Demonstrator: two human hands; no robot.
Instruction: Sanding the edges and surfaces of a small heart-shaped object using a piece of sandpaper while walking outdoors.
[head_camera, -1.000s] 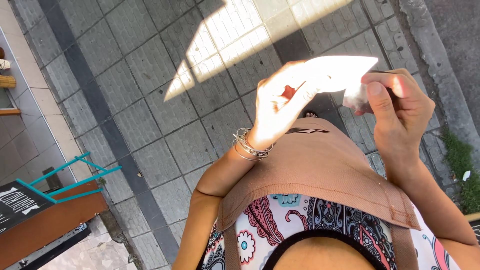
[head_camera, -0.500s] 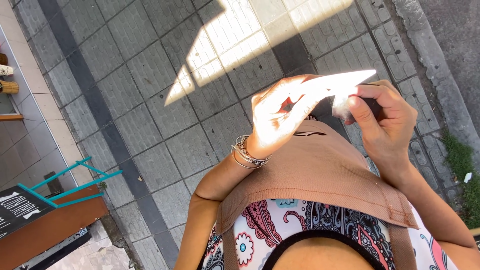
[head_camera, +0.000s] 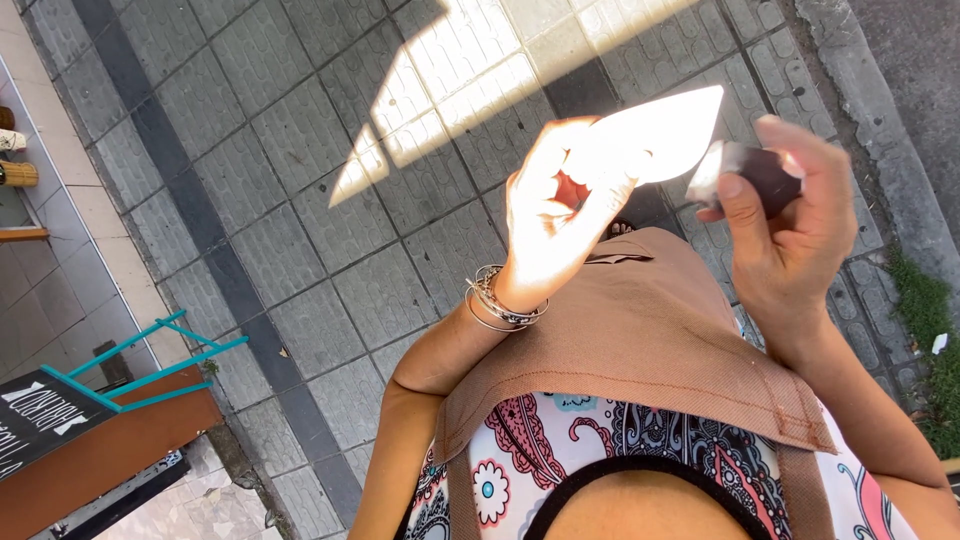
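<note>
While we look down past the patterned top (head_camera: 560, 450) and the brown apron (head_camera: 640, 340) closest to us, both of our hands are raised in front of the chest. Our left hand (head_camera: 560, 215), with silver bangles (head_camera: 500, 300) at the wrist, has its fingers curled around the lower end of a thin white sheet (head_camera: 665, 135), which looks like paper or a folded wrapper and juts up and to the right of the hand in full sun. We judge it light, limp and easy to crease or tear, so a flat pinch near one edge, with a second support further along, would suit it better than a tight squeeze. Our right hand (head_camera: 785, 225) closes thumb and fingers on a small dark object (head_camera: 765, 170) with a pale, shiny end, held just beside the sheet's tip. It seems small, stiff and light; a fingertip grip looks enough, though a glossy face could slip.

Sun glare washes out the sheet and our left fingers, so we cannot tell its surface, whether it is folded, or exactly how the fingers meet it. Most of the dark object is hidden in the right hand, and we cannot name it. Beyond lies grey paving (head_camera: 300, 200); at far left a teal-framed sign stand (head_camera: 120, 380) is cut off.
</note>
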